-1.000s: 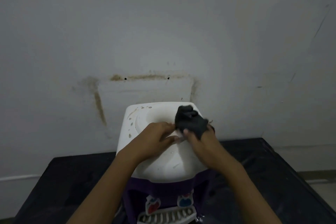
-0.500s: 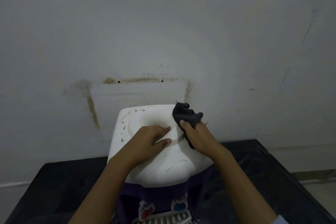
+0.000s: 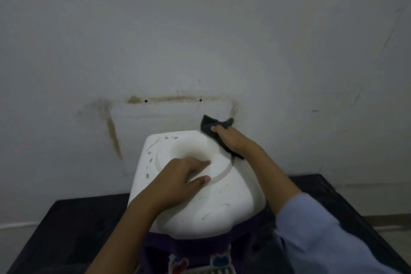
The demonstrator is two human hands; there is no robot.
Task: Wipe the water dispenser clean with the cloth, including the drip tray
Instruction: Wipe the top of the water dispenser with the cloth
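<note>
A water dispenser (image 3: 224,202) with a white, stained top and a purple front stands on a black table. Its top has a round recess with no bottle in it. My right hand (image 3: 233,139) presses a dark cloth (image 3: 210,125) against the dispenser's back right corner. My left hand (image 3: 180,177) rests flat on the rim of the recess, fingers spread, holding nothing. Red and blue taps (image 3: 219,260) show at the bottom edge; the drip tray is mostly cut off by the frame.
The black table (image 3: 73,233) stretches to both sides of the dispenser. Close behind it is a grey wall (image 3: 200,40) with brown stain marks and two small holes. Pale floor shows at the far right.
My right hand has carried the cloth from the middle of the top toward the back right corner. My left hand has stayed on the rim of the recess.
</note>
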